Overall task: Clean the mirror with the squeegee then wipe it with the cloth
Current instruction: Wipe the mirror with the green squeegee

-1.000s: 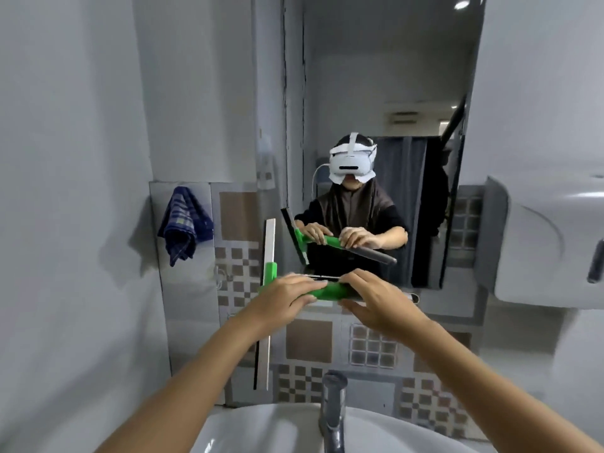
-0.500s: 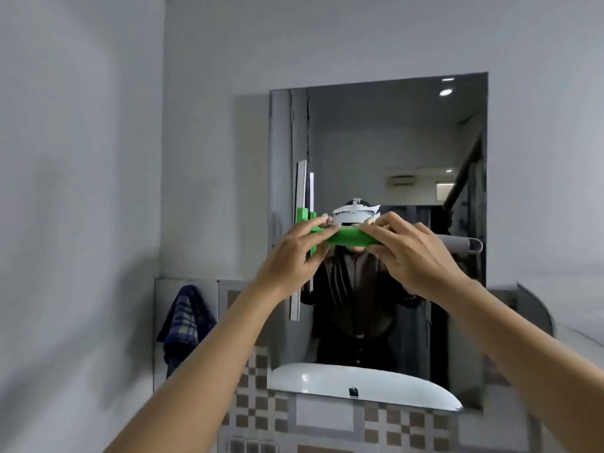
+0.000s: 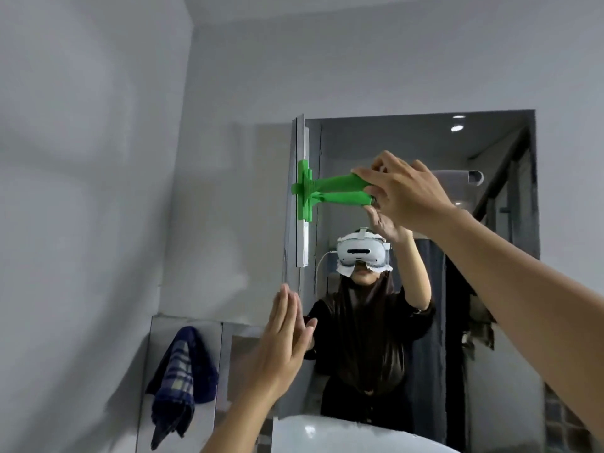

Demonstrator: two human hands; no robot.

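Note:
A green-handled squeegee (image 3: 323, 184) with a long white blade stands upright against the left edge of the wall mirror (image 3: 434, 148), near its top. My right hand (image 3: 405, 192) is raised and shut on the end of the green handle. My left hand (image 3: 282, 341) is lower, off the squeegee, flat and open with fingers together, beside the mirror's lower left edge. A blue checked cloth (image 3: 181, 374) hangs on the tiled wall at the lower left. The mirror reflects the person, the handle and both hands.
A white sink rim (image 3: 327, 434) shows at the bottom below the mirror. Plain grey walls surround the mirror, with a corner on the left. Tiles (image 3: 562, 416) run along the lower right.
The squeegee has risen from sink height to the mirror's upper left edge. My left hand has let go of the handle and dropped down open; my right hand still holds it.

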